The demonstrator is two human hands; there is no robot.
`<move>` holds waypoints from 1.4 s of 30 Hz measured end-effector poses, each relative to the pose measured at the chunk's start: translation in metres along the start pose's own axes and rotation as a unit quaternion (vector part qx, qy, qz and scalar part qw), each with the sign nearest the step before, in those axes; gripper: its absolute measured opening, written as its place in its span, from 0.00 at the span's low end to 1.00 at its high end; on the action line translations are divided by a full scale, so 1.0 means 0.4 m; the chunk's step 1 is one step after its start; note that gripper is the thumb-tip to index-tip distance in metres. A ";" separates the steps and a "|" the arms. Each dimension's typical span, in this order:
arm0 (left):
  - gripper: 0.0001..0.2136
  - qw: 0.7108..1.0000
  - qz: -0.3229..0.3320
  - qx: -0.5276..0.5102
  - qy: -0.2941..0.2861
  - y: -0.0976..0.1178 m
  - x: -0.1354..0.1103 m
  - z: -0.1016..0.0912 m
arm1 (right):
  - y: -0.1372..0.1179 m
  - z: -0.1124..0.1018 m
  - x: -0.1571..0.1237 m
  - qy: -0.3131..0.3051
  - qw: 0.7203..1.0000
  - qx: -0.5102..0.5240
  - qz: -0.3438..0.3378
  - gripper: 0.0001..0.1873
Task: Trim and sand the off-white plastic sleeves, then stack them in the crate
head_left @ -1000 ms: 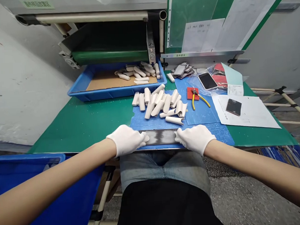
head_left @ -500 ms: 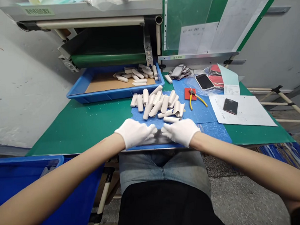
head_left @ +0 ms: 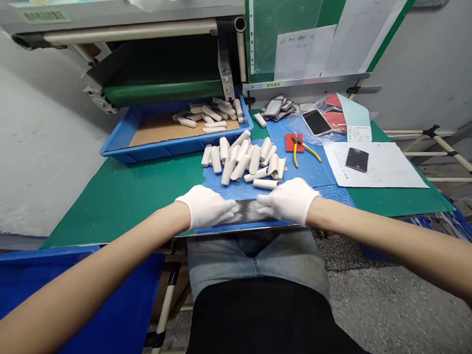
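The white-gloved left hand (head_left: 204, 206) and right hand (head_left: 288, 201) closed their fingers on opposite ends of a shiny grey strip (head_left: 246, 211), neither hand nearer. Its long axis lay crosswise on a blue mat (head_left: 217, 194), along the front edge of the green table (head_left: 115, 203), with rolled white tubes (head_left: 239, 161) just beyond.

"Where are you working?"

"A factory workshop. I'm sitting at a green-matted workbench (head_left: 119, 197), with a roller machine (head_left: 162, 92) behind it, and a blue plastic tray (head_left: 172, 147) and yellow-handled pliers (head_left: 306, 152) on it."
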State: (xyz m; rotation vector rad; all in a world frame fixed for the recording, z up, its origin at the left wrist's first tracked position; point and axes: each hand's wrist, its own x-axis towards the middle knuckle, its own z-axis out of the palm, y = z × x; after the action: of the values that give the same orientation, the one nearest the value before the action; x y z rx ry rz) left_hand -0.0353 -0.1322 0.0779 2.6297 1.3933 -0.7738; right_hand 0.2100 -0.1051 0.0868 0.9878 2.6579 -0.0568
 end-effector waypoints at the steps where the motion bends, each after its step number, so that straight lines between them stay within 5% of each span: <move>1: 0.23 1.000 0.002 0.007 0.008 0.001 0.002 0.005 | -0.001 0.008 0.004 0.032 0.999 0.003 -0.019 0.22; 3: 0.24 1.000 0.002 0.019 0.015 0.000 -0.005 0.017 | -0.002 0.024 0.013 0.049 0.997 0.003 -0.052 0.20; 7: 0.22 0.999 0.000 0.029 -0.021 -0.003 -0.038 0.031 | 0.009 0.032 0.023 -0.032 0.999 0.007 -0.025 0.20; 19: 0.21 1.000 0.000 0.000 0.003 -0.016 -0.063 0.044 | 0.029 0.044 0.021 0.012 0.998 -0.001 -0.069 0.21; 26: 0.26 0.994 -0.096 -0.039 0.036 -0.030 -0.119 0.098 | 0.022 0.076 0.050 0.027 0.999 0.000 -0.039 0.24; 31: 0.26 0.992 -0.089 -0.001 0.090 -0.001 -0.068 0.081 | 0.018 0.042 0.072 0.041 0.996 -0.006 -0.074 0.23; 36: 0.25 0.998 -0.047 -0.004 0.052 0.001 -0.025 0.086 | 0.000 0.068 0.048 0.020 0.998 -0.018 -0.048 0.25; 42: 0.22 0.998 -0.020 0.002 -0.053 -0.036 -0.117 0.058 | 0.043 0.066 -0.062 -0.065 0.997 -0.039 -0.010 0.23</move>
State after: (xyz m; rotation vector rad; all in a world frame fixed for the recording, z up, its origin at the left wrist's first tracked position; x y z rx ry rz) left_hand -0.0777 -0.1660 0.0816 2.5306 1.4210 -0.9066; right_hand 0.2461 -0.1113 0.0701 0.9010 2.5326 -0.0205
